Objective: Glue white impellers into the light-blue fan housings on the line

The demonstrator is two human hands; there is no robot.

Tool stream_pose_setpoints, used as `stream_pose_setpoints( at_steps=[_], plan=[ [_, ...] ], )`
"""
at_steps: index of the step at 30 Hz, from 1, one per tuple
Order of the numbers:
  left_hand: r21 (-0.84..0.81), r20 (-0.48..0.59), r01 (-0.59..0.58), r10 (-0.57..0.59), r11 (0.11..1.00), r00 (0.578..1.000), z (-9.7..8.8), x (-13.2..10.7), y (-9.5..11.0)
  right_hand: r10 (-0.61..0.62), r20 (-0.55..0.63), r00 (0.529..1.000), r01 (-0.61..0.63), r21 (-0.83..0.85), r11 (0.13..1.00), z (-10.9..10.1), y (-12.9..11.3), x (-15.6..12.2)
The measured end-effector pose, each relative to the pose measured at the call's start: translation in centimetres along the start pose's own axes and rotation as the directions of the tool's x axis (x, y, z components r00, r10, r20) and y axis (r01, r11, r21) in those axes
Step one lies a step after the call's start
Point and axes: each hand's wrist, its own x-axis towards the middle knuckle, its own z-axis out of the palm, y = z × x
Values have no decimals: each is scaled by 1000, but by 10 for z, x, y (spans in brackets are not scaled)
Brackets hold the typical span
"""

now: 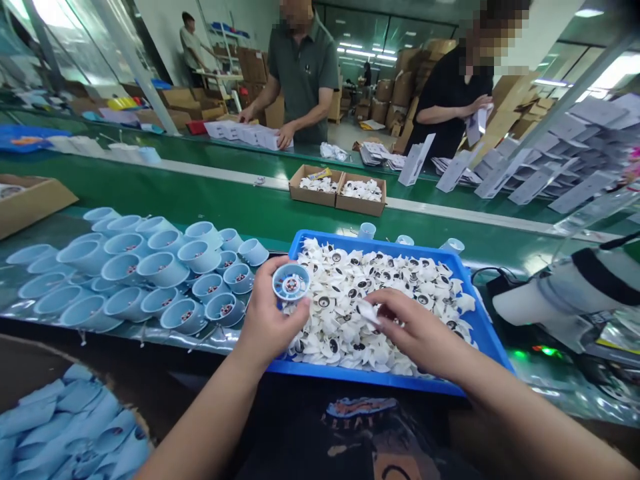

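Note:
My left hand is wrapped round a light blue fan housing, its open end facing me so that a small motor coil shows inside. Between the fingertips of my right hand is a white fan blade wheel, partly covered by the fingers. Both hands are above a blue tray heaped with white fan blade wheels that have dark round hubs. The two held pieces are apart from each other.
Rows of light blue housings stand at left; more fill a bin lower left. Two cardboard boxes sit on the green conveyor. A white-and-black device stands at right. Two co-workers handle white boxes across the belt.

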Motion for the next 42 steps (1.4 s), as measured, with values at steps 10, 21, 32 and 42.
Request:
stream_pose_setpoints(
  at_steps=[10,21,32,42],
  plan=[
    [85,489,-351,268,933,830,18,-6,52,213,1,977,-73,941,331,6,12,-27],
    [121,513,-459,341,880,788,32,-7,65,-78,-288,954,130,168,977,-4,-3,-29],
    [182,424,-464,356,867,833,18,-3,75,9,-21,1000,21,1000,-6,-4,13,-35],
    [183,456,-462,341,868,822,21,-4,78,27,-66,997,65,998,25,-2,15,-40]
  ],
)
